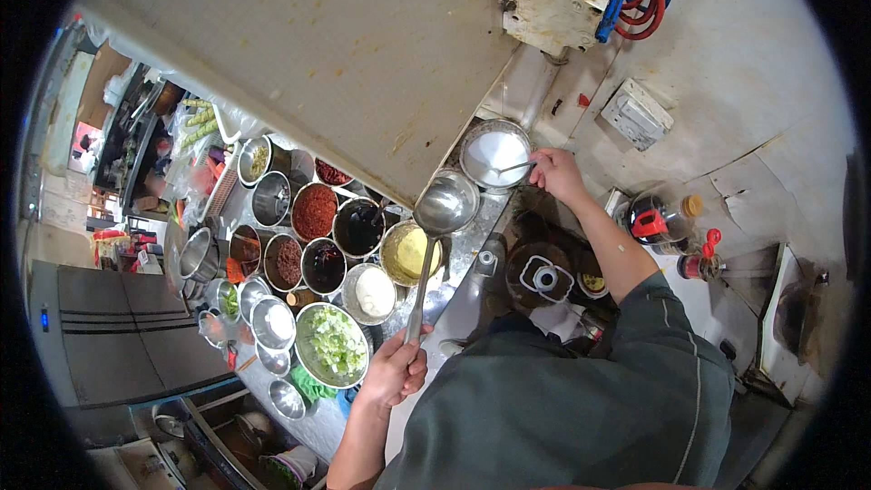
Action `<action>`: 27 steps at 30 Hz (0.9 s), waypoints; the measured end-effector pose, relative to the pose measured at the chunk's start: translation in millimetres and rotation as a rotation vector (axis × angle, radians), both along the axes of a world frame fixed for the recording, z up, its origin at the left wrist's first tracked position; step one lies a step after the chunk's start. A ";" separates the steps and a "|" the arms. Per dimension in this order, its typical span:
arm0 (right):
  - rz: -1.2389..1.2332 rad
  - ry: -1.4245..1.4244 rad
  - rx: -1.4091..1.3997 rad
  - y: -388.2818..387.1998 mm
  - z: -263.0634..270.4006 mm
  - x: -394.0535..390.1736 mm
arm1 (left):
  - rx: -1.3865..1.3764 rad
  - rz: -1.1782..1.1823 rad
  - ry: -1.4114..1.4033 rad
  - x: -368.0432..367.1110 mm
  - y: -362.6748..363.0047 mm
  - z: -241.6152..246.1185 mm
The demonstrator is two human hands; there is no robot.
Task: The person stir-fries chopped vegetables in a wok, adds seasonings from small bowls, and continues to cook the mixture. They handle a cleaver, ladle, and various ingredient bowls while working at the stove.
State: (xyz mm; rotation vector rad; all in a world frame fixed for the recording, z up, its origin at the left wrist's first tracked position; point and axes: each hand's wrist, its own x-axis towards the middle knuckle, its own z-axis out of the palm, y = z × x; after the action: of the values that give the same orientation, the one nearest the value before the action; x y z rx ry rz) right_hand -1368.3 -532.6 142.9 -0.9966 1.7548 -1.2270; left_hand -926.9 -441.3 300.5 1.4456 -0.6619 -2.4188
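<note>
My left hand (398,367) grips the long handle of a steel ladle (446,203), whose bowl sits at the counter's far end. Beyond it, my right hand (559,175) pinches the handle of a small spoon (517,167). The spoon's tip rests in white powder or liquid, I cannot tell which, inside a round metal bowl (465,156). Close to the ladle's handle stand a pot with a yellow substance (412,253) and a bowl of white paste (375,291). Chopped green vegetables (333,347) fill a larger steel bowl nearer my left hand.
Metal pots of red chili (315,211), dark sauce (358,226) and minced reddish food (284,262) crowd the steel counter (320,432). A large pale panel (326,54) overhangs them. Bottles (663,218) stand at the right by a wall with a socket (636,116).
</note>
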 end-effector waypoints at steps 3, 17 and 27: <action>-0.093 -0.169 0.020 8.9 3.2 -10.6 | 0.026 -0.006 0.006 -8.5 -2.5 -2.9; -0.048 -0.534 -0.109 26.3 45.6 -0.1 | 0.079 -0.012 0.037 -30.7 -4.1 -4.7; 0.049 0.411 -0.164 -1.3 8.0 17.0 | 0.099 0.002 0.105 -30.2 0.3 -6.1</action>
State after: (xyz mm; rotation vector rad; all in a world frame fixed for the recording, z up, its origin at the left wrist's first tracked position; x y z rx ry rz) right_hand -1351.3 -533.9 150.9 -1.4627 1.9428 -1.2112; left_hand -957.1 -441.0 294.5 1.3426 -0.5239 -2.5382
